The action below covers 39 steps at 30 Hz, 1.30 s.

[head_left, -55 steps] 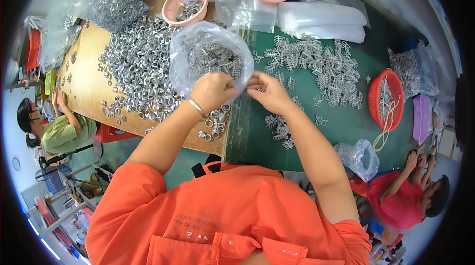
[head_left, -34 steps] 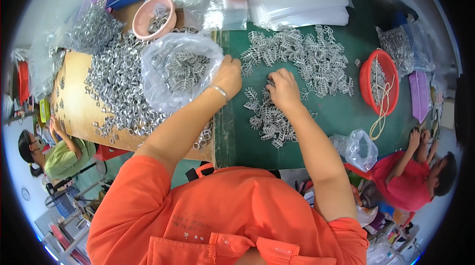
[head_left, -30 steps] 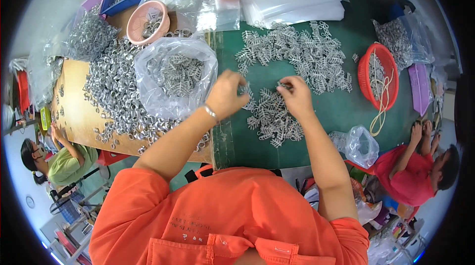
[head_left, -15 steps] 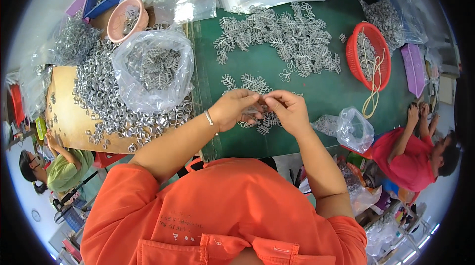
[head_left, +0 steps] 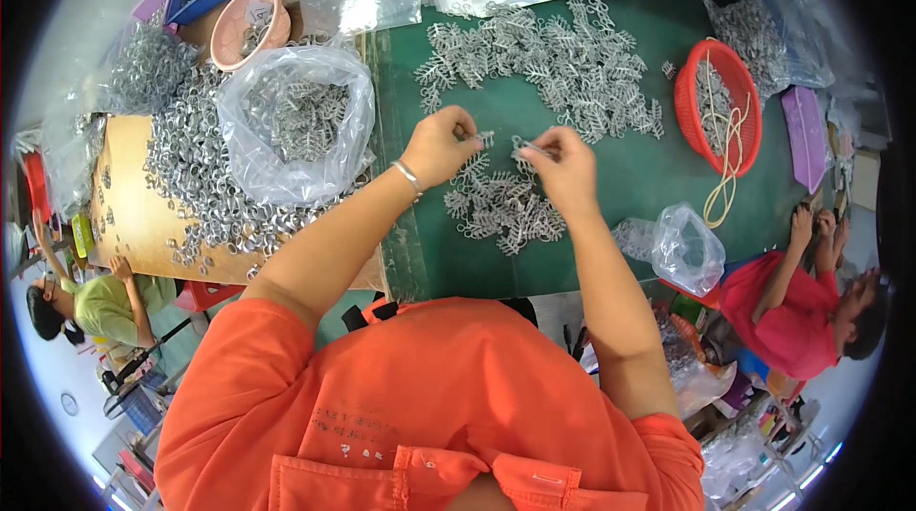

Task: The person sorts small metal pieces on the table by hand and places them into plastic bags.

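Note:
Above a small near pile of branched, leaf-like silver metal pieces (head_left: 506,210), my two hands are held a little apart. My left hand (head_left: 441,148), with a bracelet at its wrist, pinches a small silver metal piece (head_left: 487,140) at its fingertips. Across the gap, my right hand (head_left: 567,170) grips another silver piece (head_left: 521,147) between thumb and fingers. Farther off lies a larger pile of the same branched pieces (head_left: 544,67), spread on the green tabletop (head_left: 611,191).
Left of my arms, an open clear bag of metal pieces (head_left: 296,134) stands among many loose silver rings (head_left: 215,210). A red basket (head_left: 718,110) with a looped cord and a clear plastic bag (head_left: 687,251) are on the right. Two other people sit at either side.
My hands have moved away from me and parted, uncovering the near pile. A metal piece now shows in each. The person at the left has shifted their arms.

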Each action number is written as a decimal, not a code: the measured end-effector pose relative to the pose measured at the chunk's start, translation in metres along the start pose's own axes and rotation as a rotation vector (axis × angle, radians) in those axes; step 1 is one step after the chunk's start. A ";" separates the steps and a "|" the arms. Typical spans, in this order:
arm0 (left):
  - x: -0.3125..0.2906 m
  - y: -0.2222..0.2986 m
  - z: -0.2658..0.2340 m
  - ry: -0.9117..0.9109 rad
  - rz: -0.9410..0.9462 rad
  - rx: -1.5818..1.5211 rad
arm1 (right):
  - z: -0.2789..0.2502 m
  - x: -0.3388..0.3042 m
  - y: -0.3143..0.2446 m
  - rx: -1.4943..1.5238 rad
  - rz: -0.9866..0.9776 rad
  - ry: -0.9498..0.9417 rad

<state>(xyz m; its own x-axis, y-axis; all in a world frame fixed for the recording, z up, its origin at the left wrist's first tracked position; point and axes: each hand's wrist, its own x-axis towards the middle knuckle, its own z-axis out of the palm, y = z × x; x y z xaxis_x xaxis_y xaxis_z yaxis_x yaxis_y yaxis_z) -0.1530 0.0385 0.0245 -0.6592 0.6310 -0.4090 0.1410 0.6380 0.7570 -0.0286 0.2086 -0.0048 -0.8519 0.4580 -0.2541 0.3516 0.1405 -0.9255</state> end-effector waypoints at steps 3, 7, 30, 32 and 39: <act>-0.017 -0.010 -0.015 -0.184 -0.206 -1.187 | -0.028 -0.017 -0.018 0.673 0.246 0.022; -0.023 -0.023 -0.025 -0.161 -0.271 -1.385 | -0.035 -0.020 0.005 0.619 0.217 0.035; -0.008 -0.006 0.016 -0.014 0.187 0.291 | -0.048 -0.018 0.002 -0.082 0.175 0.072; -0.009 0.007 0.011 -0.061 0.064 -0.087 | -0.057 -0.014 0.012 -0.098 0.128 0.098; -0.017 0.006 0.005 -0.400 -0.306 -1.278 | -0.060 -0.017 -0.002 -0.166 0.141 0.159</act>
<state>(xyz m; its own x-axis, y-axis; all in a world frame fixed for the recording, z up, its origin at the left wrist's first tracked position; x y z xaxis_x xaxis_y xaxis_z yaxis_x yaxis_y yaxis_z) -0.1366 0.0340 0.0337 -0.2542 0.7621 -0.5954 -0.8857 0.0638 0.4598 0.0088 0.2531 0.0185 -0.7228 0.6137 -0.3178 0.5324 0.2013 -0.8222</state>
